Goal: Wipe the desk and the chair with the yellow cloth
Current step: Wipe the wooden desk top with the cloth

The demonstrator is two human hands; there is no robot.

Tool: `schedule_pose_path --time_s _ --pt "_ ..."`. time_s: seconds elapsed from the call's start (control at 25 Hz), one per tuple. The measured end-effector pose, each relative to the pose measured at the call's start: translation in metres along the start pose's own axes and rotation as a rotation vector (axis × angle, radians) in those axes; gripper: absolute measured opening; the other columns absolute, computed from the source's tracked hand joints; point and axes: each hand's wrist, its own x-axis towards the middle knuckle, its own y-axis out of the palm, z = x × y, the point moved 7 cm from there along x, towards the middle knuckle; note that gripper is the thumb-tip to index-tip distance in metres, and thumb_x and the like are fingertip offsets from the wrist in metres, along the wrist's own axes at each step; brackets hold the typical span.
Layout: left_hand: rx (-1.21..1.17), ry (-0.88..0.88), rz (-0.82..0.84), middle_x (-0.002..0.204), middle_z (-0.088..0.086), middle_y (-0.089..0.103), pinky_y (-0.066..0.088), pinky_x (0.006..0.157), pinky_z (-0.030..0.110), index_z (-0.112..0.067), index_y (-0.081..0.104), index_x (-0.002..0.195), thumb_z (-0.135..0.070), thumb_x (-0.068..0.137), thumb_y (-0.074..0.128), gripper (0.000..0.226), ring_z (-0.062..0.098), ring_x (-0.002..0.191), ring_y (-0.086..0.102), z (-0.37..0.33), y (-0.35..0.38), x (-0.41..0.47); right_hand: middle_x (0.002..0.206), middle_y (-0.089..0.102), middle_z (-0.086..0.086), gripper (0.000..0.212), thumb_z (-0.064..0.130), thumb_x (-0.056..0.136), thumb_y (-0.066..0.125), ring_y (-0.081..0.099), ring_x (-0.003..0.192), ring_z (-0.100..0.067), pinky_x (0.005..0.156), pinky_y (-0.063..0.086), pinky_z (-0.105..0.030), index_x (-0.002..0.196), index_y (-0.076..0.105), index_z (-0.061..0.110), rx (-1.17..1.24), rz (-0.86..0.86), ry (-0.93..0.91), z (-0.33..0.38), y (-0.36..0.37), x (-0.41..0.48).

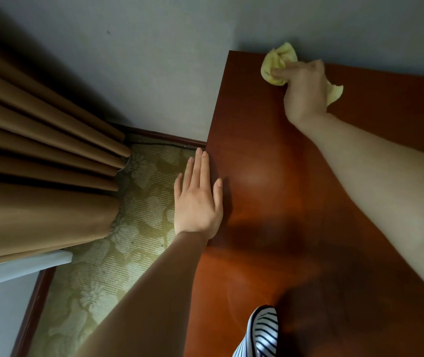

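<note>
Gripping the yellow cloth (279, 63), my right hand (305, 91) presses it on the far corner of the wooden desk (270, 176). My left hand (198, 199) lies flat and open against the desk's left edge.

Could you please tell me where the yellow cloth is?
Head view, upper right: the right hand grips the yellow cloth at the far corner of the desk.

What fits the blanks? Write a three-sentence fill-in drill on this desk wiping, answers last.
The right hand grips a bunched ____ cloth on the desk.
The left hand, fingers straight at the desk's edge, holds ____.
Brown curtains hang on the desk's ____ side.
Missing words: yellow; nothing; left.
</note>
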Motion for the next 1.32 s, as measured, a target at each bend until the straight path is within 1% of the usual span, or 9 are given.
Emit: schedule_pose_path --time_s 0.08,0.2,0.36,0.52,0.64,0.88,1.08,1.2,1.32 --pt "-0.004 0.001 0.001 0.159 -0.002 0.012 0.013 0.119 0.037 -0.016 0.014 0.152 -0.038 0.098 0.018 0.058 0.014 0.147 0.010 0.000 0.000 0.001 0.126 0.060 -0.003 0.050 -0.007 0.090 0.039 0.044 0.109 -0.032 0.093 0.035 -0.032 0.124 0.062 0.022 -0.006 -0.026 -0.036 0.018 0.001 -0.015" --pt "-0.019 -0.001 0.000 0.159 -0.002 0.013 0.013 0.119 0.037 -0.016 0.015 0.152 -0.038 0.098 0.018 0.058 0.014 0.147 0.011 0.000 -0.001 0.003 0.122 0.063 -0.003 0.043 -0.005 0.088 0.047 0.047 0.101 -0.030 0.084 0.030 -0.023 0.116 0.067 0.020 0.046 0.034 -0.221 0.046 0.003 -0.054" --pt "-0.012 0.002 -0.010 0.159 -0.002 0.013 0.012 0.119 0.037 -0.016 0.015 0.152 -0.039 0.098 0.017 0.059 0.014 0.147 0.011 0.000 -0.001 0.005 0.099 0.071 -0.004 0.037 -0.006 0.074 0.064 0.054 0.086 -0.030 0.083 0.030 -0.023 0.101 0.075 0.017 0.147 0.053 -0.384 0.053 -0.010 -0.119" --pt "-0.012 0.002 -0.016 0.159 -0.002 0.014 0.012 0.119 0.036 -0.016 0.015 0.152 -0.039 0.098 0.018 0.058 0.014 0.147 0.010 0.004 -0.001 0.003 0.095 0.072 -0.006 0.039 -0.010 0.066 0.072 0.059 0.081 -0.030 0.078 0.050 -0.038 0.095 0.076 0.016 0.196 0.128 -0.554 0.044 -0.019 -0.172" --pt "-0.022 0.006 -0.020 0.159 -0.001 0.014 0.013 0.119 0.037 -0.016 0.015 0.152 -0.039 0.098 0.018 0.058 0.014 0.147 0.011 0.004 -0.001 0.001 0.100 0.072 -0.006 0.039 -0.009 0.066 0.075 0.062 0.082 -0.030 0.076 0.054 -0.043 0.096 0.076 0.016 0.148 0.150 -0.627 0.024 -0.031 -0.183" --pt "-0.003 0.027 -0.033 0.159 0.001 0.015 0.016 0.118 0.039 -0.014 0.015 0.152 -0.039 0.099 0.020 0.059 0.016 0.146 0.013 0.004 -0.003 0.001 0.107 0.069 -0.013 0.038 -0.012 0.073 0.069 0.056 0.080 -0.036 0.072 0.052 -0.036 0.103 0.072 0.010 0.021 0.100 -0.485 -0.029 -0.055 -0.141" --pt "-0.002 0.050 -0.038 0.159 0.003 0.017 0.018 0.117 0.039 -0.012 0.017 0.151 -0.039 0.098 0.020 0.060 0.018 0.146 0.015 -0.002 -0.002 0.001 0.123 0.061 -0.016 0.033 -0.005 0.090 0.052 0.050 0.098 -0.040 0.086 0.042 -0.039 0.116 0.066 0.010 -0.064 0.038 -0.175 -0.086 -0.071 -0.080" --pt "0.001 0.051 -0.042 0.158 0.004 0.018 0.019 0.117 0.040 -0.011 0.017 0.151 -0.042 0.097 0.016 0.063 0.019 0.146 0.017 -0.004 -0.001 0.001 0.125 0.060 -0.013 0.036 -0.003 0.095 0.042 0.049 0.112 -0.037 0.097 0.035 -0.033 0.119 0.065 0.011 -0.058 -0.039 0.022 -0.100 -0.066 -0.046" --pt "-0.008 0.058 -0.044 0.158 0.004 0.019 0.020 0.117 0.039 -0.011 0.018 0.151 -0.042 0.097 0.016 0.063 0.018 0.145 0.018 -0.008 0.000 0.001 0.126 0.059 -0.013 0.043 -0.005 0.093 0.037 0.047 0.118 -0.034 0.100 0.032 -0.027 0.124 0.062 0.013 -0.032 -0.068 0.124 -0.091 -0.053 -0.012"
